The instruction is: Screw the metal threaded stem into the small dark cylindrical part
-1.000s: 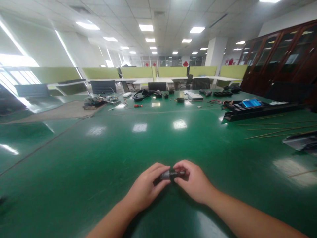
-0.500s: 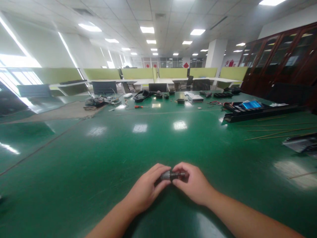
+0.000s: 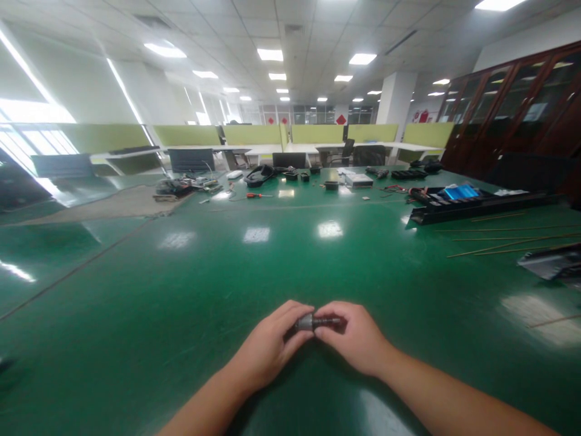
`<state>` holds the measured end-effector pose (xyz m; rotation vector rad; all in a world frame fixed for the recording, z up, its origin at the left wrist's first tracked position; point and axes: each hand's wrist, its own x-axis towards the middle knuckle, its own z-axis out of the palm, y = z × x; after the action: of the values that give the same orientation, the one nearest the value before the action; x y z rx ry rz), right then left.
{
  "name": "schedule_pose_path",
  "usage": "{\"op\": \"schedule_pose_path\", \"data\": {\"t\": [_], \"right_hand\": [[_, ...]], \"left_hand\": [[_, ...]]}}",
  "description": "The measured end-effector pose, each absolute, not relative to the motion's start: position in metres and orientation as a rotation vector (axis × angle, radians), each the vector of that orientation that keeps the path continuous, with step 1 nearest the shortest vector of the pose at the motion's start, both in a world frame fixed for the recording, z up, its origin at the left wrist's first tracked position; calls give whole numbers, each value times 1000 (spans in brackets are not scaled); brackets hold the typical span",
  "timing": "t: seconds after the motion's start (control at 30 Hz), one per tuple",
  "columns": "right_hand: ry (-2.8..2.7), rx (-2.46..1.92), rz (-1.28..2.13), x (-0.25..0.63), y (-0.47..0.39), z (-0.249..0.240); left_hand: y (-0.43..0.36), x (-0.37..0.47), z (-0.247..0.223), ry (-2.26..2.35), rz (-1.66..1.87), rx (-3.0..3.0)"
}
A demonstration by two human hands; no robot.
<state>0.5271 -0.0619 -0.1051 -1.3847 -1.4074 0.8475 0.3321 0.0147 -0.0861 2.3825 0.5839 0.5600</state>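
My left hand (image 3: pixel 267 348) pinched the grey barrel (image 3: pixel 305 322) of a cylindrical part (image 3: pixel 307 323); my right hand (image 3: pixel 356 339) pinched its dark shaft (image 3: pixel 327 321). Above the green tabletop (image 3: pixel 204 272), I judged 2-handed adjustment underway, the next move calling for steady alignment.

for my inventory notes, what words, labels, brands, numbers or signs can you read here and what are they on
None can be read.
Held grey part: too small and blurred to show any marking.
Red diamond at the room's far end: too small to read.
White box across the table: no readable print.
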Motion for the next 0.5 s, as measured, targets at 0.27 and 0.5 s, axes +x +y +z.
{"op": "schedule_pose_path", "data": {"t": [0.27, 0.5], "right_hand": [[-1420, -1418, 795, 529, -60, -105], [-1401, -1429, 807, 529, -60, -105]], "left_hand": [[15, 331, -90, 627, 643, 2530], [14, 332, -88, 644, 633, 2565]]}}
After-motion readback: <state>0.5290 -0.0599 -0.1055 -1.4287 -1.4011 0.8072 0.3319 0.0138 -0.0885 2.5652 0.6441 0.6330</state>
